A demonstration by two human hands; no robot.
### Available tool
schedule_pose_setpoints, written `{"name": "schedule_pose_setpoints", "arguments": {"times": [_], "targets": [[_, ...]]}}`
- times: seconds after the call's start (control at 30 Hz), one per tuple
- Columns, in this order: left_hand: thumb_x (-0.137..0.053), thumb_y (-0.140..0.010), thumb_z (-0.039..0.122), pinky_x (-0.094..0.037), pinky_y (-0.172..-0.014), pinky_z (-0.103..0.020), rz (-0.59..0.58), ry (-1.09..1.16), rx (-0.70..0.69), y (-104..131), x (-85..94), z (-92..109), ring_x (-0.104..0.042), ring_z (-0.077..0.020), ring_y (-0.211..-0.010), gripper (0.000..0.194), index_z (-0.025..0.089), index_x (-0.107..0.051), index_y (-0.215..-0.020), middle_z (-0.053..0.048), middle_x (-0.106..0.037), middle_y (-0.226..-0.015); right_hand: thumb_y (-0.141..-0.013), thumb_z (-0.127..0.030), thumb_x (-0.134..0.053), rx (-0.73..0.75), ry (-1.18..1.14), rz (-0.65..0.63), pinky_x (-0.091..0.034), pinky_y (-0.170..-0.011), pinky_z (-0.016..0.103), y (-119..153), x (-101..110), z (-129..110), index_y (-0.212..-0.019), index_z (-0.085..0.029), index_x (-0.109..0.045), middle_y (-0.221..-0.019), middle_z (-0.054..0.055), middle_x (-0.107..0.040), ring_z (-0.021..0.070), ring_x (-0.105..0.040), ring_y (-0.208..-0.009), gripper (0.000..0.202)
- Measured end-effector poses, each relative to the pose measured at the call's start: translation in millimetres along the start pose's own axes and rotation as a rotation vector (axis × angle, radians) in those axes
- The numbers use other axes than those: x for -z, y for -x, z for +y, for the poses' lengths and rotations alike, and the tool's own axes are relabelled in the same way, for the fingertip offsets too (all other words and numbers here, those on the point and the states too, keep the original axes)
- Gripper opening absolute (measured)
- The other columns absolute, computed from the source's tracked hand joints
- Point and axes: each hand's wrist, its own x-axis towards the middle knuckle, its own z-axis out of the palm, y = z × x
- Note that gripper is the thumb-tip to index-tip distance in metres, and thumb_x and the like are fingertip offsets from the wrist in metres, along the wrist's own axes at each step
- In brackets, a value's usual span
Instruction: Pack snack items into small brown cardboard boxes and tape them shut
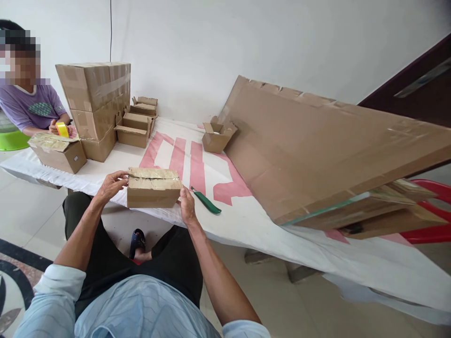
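Note:
A small brown cardboard box [153, 197] sits at the table's front edge before me, its two top flaps folded in with a dark, ragged gap between them. My left hand [112, 184] is at the box's left end, fingers bent toward the top corner, partly apart; firm contact there is hard to make out. My right hand [187, 205] grips the right end, thumb along its side and the other fingers hidden behind. Just right of that hand lies a green-handled knife [207, 201] on the cloth.
Stacked taped cartons [92, 98] stand back left, beside open small boxes [132, 136]. Another open box [217, 137] touches a large leaning cardboard sheet [317, 150]. At left, a co-worker [35, 105] holds yellow tape [62, 129] behind a closed box [58, 152]. A red chair [433, 188] stands right.

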Motion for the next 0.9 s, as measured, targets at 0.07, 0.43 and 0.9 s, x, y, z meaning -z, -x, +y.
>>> {"name": "schedule_pose_setpoints", "arguments": {"times": [0.07,0.43,0.9], "targets": [[-0.082,-0.066,0.048,-0.061,-0.079,-0.036,-0.009,-0.019,0.002,0,0.3,1,-0.081,-0.0271,-0.093,0.045,0.023,-0.088,-0.103,-0.005,-0.079,-0.098,-0.102,-0.089,-0.051,-0.013,-0.023,0.036,-0.066,-0.106,0.052,-1,-2,-1,-0.148,-0.022,-0.076,-0.137,0.017,-0.082,0.0357,-0.074,-0.132,0.086],[-0.069,-0.072,0.041,-0.061,-0.078,-0.034,-0.076,-0.203,-0.115,-10,8.0,11,-0.078,-0.0225,-0.081,0.039,0.021,-0.085,-0.100,-0.004,-0.080,-0.093,-0.100,-0.085,-0.054,-0.050,-0.072,0.056,-0.062,-0.108,0.051,4,-7,-6,-0.137,-0.023,-0.075,-0.135,0.015,-0.081,0.0342,-0.072,-0.126,0.076],[-0.083,-0.067,0.045,-0.052,-0.067,-0.029,-0.105,-0.202,-0.134,-25,10.5,19,-0.068,-0.0187,-0.073,0.028,0.020,-0.076,-0.077,-0.002,-0.075,-0.077,-0.093,-0.083,-0.062,-0.062,-0.103,0.110,-0.058,-0.106,0.047,1,-16,-27,-0.122,-0.020,-0.071,-0.121,0.012,-0.080,0.0310,-0.069,-0.114,0.069]]}}
